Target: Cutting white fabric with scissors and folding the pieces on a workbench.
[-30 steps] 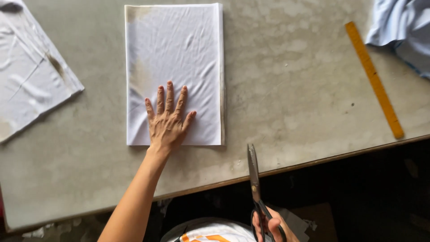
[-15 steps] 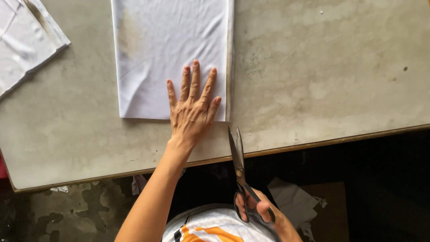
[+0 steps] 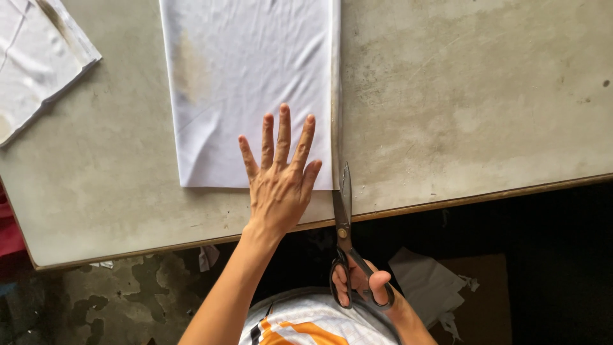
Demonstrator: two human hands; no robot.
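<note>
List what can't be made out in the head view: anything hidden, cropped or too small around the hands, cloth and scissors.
- Folded white cloth: far end cropped by the top frame edge.
- Its near edge: partly covered by the left hand.
- Dark metal scissors: handle loops hidden by the right hand; blade gap too thin to judge.
- Second white fabric piece: cropped at the left edge.
- Grey worn table: corners out of frame.

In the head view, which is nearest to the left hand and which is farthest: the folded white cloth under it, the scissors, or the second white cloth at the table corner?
Measured from the left hand:
1. Folded white cloth: directly under the palm and fingers, touching.
2. Scissors: just to its right, blades at the cloth's right edge, held by the right hand.
3. Second white cloth: far upper left corner of the table.
</note>
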